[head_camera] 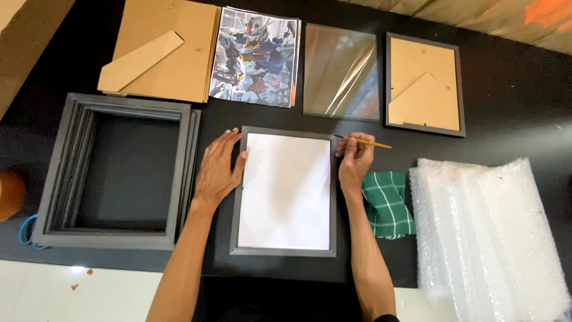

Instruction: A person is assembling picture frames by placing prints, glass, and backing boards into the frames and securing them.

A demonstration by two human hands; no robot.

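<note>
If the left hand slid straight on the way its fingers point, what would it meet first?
The left hand points up and slightly right. Its line crosses bare black table, then probably reaches the lower edge of the stack of robot prints.

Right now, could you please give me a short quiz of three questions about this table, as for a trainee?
1. True or false: the left hand rests flat at the left edge of the grey frame with the white sheet in it.
2. What does the right hand hold? A) a thin wooden stick B) the green checked cloth C) the glass pane
3. What lies just right of the green checked cloth?

Key:
1. True.
2. A; its tip is at the frame's top right corner.
3. The stack of bubble wrap.
</note>
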